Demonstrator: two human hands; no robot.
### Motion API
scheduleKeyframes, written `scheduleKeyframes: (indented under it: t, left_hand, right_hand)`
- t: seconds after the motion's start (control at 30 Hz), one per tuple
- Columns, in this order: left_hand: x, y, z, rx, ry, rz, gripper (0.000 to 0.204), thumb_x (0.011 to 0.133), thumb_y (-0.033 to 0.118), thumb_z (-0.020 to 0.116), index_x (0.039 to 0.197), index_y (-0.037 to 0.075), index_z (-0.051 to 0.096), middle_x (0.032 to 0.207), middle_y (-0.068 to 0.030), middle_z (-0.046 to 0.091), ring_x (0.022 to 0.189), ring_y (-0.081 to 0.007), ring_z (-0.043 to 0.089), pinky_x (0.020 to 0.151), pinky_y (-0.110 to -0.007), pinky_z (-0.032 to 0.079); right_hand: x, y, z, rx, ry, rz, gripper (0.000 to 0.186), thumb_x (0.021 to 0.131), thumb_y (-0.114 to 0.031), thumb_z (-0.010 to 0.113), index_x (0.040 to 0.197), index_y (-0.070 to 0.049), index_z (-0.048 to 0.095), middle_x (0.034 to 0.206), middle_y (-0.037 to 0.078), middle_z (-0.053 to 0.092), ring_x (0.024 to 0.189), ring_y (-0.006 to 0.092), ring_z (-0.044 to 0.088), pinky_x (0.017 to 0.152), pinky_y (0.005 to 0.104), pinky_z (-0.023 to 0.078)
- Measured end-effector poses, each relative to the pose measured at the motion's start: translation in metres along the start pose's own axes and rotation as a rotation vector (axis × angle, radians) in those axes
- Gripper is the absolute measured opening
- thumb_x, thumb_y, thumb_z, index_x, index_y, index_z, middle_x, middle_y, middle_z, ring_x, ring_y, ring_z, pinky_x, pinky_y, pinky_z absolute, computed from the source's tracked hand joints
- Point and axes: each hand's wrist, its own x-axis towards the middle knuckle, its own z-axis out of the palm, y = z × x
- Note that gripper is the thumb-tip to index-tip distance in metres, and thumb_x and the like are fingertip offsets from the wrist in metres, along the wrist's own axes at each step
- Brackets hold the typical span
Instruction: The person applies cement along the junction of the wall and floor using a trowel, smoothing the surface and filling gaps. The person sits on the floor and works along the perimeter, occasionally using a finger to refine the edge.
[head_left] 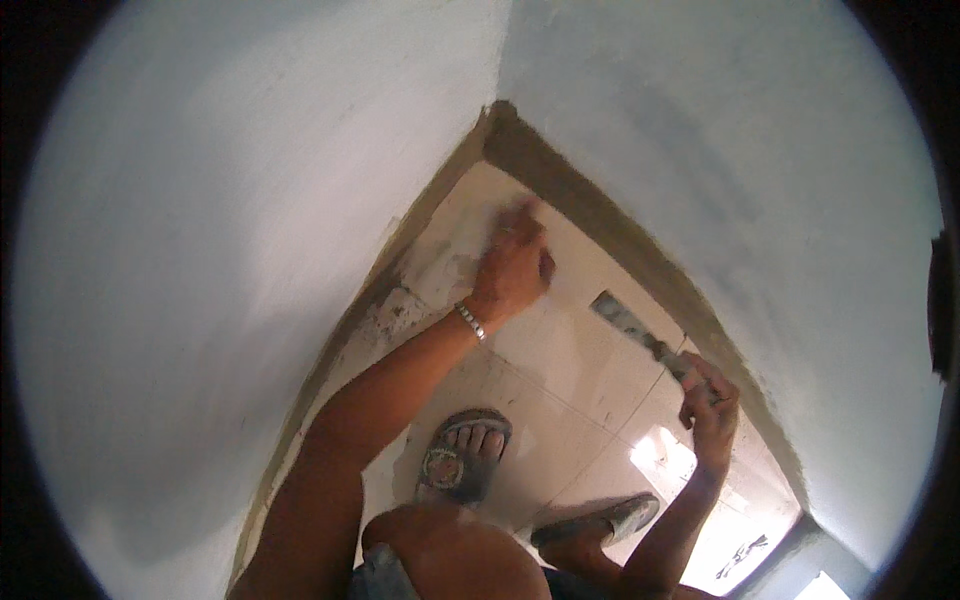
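Note:
My left hand (512, 265), with a metal-link bracelet (470, 322) at its wrist, reaches low over the tiled floor (565, 365) toward the corner. Its fingers are curled and partly blurred, and whatever they may hold is hidden. On the right, my right hand (712, 408) grips a putty knife (628, 322) by its handle. The flat, stained blade points up and left, above the tiles near the right wall.
Two pale walls, left (230, 230) and right (720, 150), meet at a corner with a brown band (600, 205) along the base. My sandalled feet, left (468, 450) and right (600, 525), stand below. Grey smears and debris (395, 315) mark the floor by the left wall.

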Motion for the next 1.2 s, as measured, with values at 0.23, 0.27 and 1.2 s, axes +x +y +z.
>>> scheduleKeyframes:
  t: [0.23, 0.27, 1.2]
  left_hand:
    - [-0.032, -0.006, -0.059, 0.322, 0.124, -0.087, 0.052, 0.094, 0.027, 0.062, 0.138, 0.0, 0.053, 0.158, -0.0274, 0.034, 0.151, -0.0413, 0.025, 0.125, -0.053, 0.018]
    - [-0.047, -0.023, -0.055, 0.332, 0.116, -0.181, 0.058, 0.095, 0.032, 0.06, 0.144, 0.001, 0.049, 0.158, -0.0266, 0.035, 0.153, -0.0385, 0.022, 0.125, -0.054, 0.015]
    - [-0.25, -0.019, -0.105, 0.141, 0.078, -0.307, 0.031, 0.098, 0.017, 0.057, 0.125, 0.005, 0.064, 0.146, -0.0163, 0.054, 0.141, -0.0371, 0.043, 0.116, -0.058, 0.029]
  right_hand:
    - [0.003, -0.027, 0.023, 0.13, -0.122, -0.006, 0.04, 0.094, -0.027, 0.067, 0.125, -0.002, 0.066, 0.064, 0.0, 0.051, 0.052, 0.0097, 0.047, 0.048, 0.0259, 0.038]
    - [0.008, -0.036, 0.039, 0.155, -0.141, 0.009, 0.038, 0.094, -0.026, 0.067, 0.123, -0.002, 0.066, 0.067, 0.001, 0.053, 0.054, 0.0099, 0.048, 0.049, 0.0263, 0.038]
    - [0.063, -0.011, 0.321, 0.259, 0.098, -0.309, 0.027, 0.093, -0.013, 0.07, 0.119, -0.004, 0.065, 0.099, 0.012, 0.073, 0.09, 0.018, 0.07, 0.078, 0.0314, 0.058]
